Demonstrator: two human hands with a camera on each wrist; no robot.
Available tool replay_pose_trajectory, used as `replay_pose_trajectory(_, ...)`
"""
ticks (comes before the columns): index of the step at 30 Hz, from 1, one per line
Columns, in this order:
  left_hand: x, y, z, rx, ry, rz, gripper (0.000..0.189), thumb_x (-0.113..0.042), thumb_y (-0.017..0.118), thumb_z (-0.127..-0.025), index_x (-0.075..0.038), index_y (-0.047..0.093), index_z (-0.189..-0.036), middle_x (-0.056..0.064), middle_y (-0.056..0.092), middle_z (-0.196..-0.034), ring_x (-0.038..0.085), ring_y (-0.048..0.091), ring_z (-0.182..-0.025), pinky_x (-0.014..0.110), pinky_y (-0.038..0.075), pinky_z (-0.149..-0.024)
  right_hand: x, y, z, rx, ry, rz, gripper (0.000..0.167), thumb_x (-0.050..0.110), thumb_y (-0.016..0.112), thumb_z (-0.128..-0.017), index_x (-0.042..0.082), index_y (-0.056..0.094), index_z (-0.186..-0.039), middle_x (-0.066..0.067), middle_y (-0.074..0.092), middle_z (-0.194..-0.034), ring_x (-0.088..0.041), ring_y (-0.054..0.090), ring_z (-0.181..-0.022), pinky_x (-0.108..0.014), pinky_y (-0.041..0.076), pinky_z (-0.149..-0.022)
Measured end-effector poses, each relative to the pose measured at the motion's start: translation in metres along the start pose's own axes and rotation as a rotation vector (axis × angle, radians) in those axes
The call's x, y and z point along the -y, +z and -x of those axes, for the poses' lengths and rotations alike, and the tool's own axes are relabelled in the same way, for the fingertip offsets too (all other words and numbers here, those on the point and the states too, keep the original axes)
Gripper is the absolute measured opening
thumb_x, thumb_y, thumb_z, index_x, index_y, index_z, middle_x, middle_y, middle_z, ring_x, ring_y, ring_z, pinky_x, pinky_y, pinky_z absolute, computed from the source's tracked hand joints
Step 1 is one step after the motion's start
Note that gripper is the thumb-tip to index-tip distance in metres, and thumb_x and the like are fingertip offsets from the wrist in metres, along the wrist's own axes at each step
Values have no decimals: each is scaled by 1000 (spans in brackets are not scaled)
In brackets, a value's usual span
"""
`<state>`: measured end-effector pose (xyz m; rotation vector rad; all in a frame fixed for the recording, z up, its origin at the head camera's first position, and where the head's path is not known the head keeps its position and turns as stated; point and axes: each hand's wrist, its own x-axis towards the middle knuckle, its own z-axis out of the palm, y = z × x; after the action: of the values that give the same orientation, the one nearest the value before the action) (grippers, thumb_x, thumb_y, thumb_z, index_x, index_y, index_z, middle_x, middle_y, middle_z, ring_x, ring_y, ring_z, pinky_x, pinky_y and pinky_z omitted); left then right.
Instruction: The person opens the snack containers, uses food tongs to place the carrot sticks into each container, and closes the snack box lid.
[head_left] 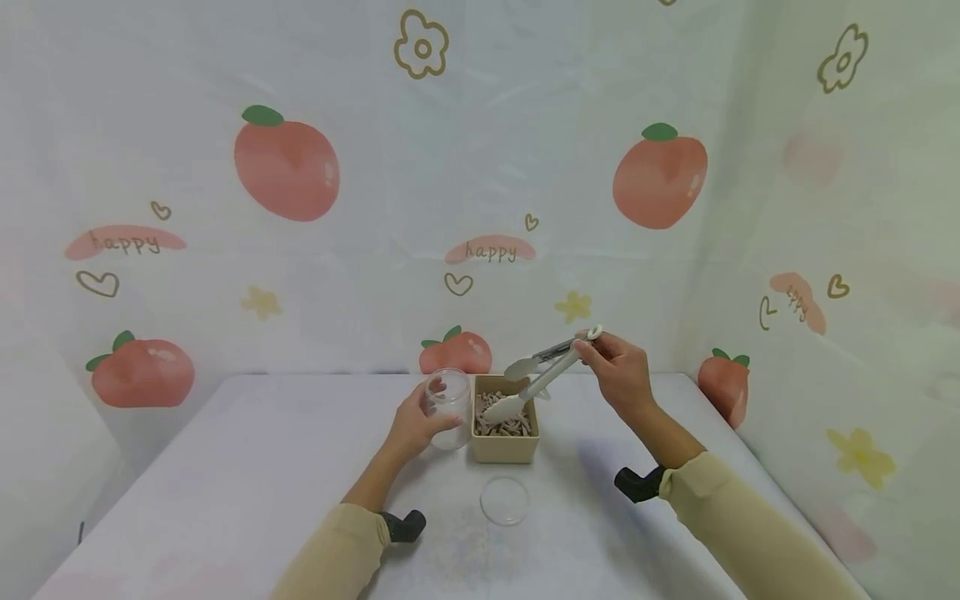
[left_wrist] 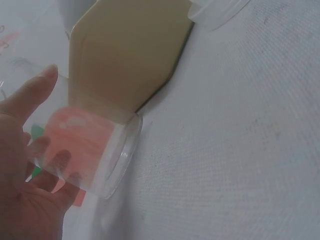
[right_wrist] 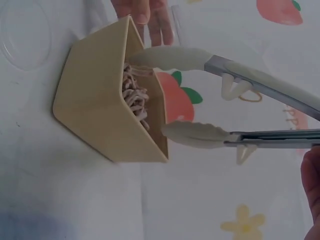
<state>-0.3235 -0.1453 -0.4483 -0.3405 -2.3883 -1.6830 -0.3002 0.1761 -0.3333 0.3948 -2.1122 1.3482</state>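
Observation:
My left hand (head_left: 411, 427) holds a clear, open-topped jar (head_left: 450, 410) upright beside a beige square box. In the left wrist view, the thumb and fingers (left_wrist: 62, 162) lie around the jar, whose base is at or near the table. The box (head_left: 506, 451) contains a heap of thin greyish-brown strips (head_left: 513, 427). Above it, my right hand (head_left: 624, 372) grips a pair of tongs (head_left: 553, 370) near the hinge end. The tongs stand spread, with nothing seen between their pale tips. One tip reaches in over the strips; the other is near the rim.
A round clear lid (head_left: 505, 501) lies on the white-covered table (head_left: 300, 500) in front of the box. A printed white curtain (head_left: 360, 167) rises behind the table and along the right. Black wrist mounts (head_left: 637, 485) stick out from both sleeves.

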Motion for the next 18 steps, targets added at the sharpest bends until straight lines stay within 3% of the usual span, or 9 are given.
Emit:
replay_pose_trajectory(8, -3, 0, 1, -9, -1, -6, 76, -18, 87, -72, -9, 48, -138, 12, 55, -135, 33, 46, -129, 50, 36, -105, -2, 17, 0, 68, -36, 55, 20, 18, 70, -91, 3, 73, -103, -8, 69, -85, -20, 57, -74, -26, 48, -64)
replay_pose_trajectory(13, -1, 1, 1, -6, 0, -19, 77, -20, 87, -73, -8, 48, -139, 12, 55, -135, 33, 47, -128, 49, 38, -104, -4, 24, -1, 166, -41, 53, 20, 16, 69, -92, 3, 71, -106, -10, 68, -98, -25, 64, -87, -35, 55, -74)
replay_pose_trajectory(18, 0, 1, 0, -10, 3, -27, 76, -20, 87, -73, -9, 48, -138, 10, 56, -134, 31, 48, -127, 49, 38, -104, -5, 29, -3, 258, -2, -19, 23, 18, 64, -95, 2, 68, -110, -14, 69, -102, -32, 65, -98, -49, 52, -84)
